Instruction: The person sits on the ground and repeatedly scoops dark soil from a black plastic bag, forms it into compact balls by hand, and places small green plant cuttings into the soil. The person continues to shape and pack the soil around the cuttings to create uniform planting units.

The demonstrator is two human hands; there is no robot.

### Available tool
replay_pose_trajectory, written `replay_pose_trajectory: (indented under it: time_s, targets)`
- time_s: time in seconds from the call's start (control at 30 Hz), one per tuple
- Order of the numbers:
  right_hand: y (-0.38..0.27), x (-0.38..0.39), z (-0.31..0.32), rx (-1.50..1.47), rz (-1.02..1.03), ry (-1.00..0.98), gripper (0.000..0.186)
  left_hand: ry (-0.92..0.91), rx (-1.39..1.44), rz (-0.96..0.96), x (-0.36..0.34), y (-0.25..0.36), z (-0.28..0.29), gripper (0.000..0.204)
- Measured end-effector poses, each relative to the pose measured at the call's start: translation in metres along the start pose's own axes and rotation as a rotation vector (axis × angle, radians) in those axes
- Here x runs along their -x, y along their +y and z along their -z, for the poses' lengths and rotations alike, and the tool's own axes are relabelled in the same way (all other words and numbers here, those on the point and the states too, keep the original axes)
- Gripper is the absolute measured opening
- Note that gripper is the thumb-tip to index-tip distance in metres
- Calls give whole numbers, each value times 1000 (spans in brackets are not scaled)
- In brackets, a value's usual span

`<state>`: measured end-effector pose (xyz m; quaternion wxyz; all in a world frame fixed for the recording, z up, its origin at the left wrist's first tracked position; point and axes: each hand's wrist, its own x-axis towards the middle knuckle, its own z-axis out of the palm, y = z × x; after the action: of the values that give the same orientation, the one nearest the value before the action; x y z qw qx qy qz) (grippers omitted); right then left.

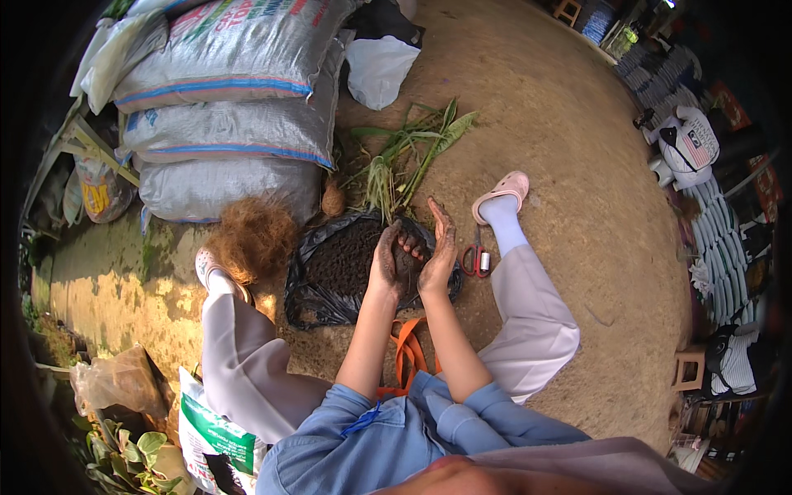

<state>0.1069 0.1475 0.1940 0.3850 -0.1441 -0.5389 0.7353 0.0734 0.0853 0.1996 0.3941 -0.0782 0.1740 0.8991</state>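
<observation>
My left hand (387, 257) and my right hand (440, 252), both smeared with dark soil, face each other with palms inward. A clump of dark soil (407, 271) sits between them, partly hidden, and both hands are closed around its sides. The fingers of my right hand point up and away, while some fingers curl over the clump's far side. Below them lies a spread black plastic bag (318, 310) with loose dark soil (337, 266) heaped on it. Just beyond the bag lie long green leafy plants (404, 161), their lower ends near my hands.
Red-handled scissors (476, 257) lie right of the bag, near my pink clog (505, 195). Brown coconut fibre (252, 239) lies by my left foot. Stacked silver sacks (227, 132) stand far left. An orange strap (406, 351) lies between my legs. A green-white sack (216, 437) stands near left.
</observation>
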Motion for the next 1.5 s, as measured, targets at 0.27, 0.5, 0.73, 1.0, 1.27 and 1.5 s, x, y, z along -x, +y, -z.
replay_pose_trajectory:
  time_s: [0.27, 0.5, 0.73, 1.0, 1.27, 1.5]
  targets:
    - [6, -4, 4, 499, 168, -228, 44, 289, -385, -260, -2, -15, 0, 17]
    - [-18, -17, 16, -21, -326, 26, 42, 9, -6, -83, -11, -17, 12, 32]
    - [-8, 1, 23, 375, 19, 29, 22, -68, 1, -188, -12, -4, 29, 35]
    - [-36, 30, 11, 479, 7, -224, 17, 128, 12, -368, -6, 6, 18, 33]
    - [-35, 33, 4, 585, 171, -232, 18, 99, -38, -473, -4, 3, 18, 30]
    - [-26, 37, 0, 539, 171, -201, 11, 104, 12, -485, -3, 1, 19, 30]
